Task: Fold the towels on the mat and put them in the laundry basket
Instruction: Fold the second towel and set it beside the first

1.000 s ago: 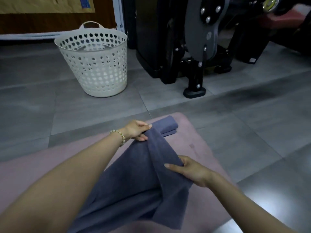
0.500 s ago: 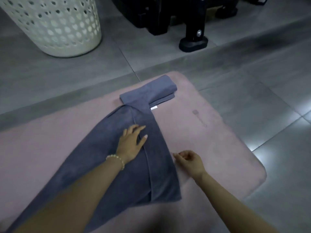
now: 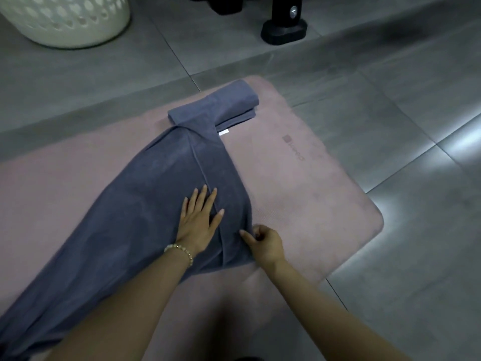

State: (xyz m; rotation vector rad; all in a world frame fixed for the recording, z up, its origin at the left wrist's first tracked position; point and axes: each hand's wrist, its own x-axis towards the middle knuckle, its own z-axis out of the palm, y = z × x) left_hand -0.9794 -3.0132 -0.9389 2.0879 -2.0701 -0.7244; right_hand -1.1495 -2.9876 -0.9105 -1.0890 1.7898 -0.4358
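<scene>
towel point(image 3: 145, 204), blue-grey, lies half-folded across the pink mat point(image 3: 312, 194). left hand point(image 3: 197, 220) presses flat and open on it; right hand point(image 3: 265, 243) pinches its edge at three o'clock. laundry basket point(image 3: 65, 19) stands at eleven o'clock.

Slate-blue towel point(image 3: 156, 194), pink mat point(image 3: 299, 194)

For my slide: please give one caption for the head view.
Left hand flattens grey towel on pink mat; right hand pinches its edge.
</scene>
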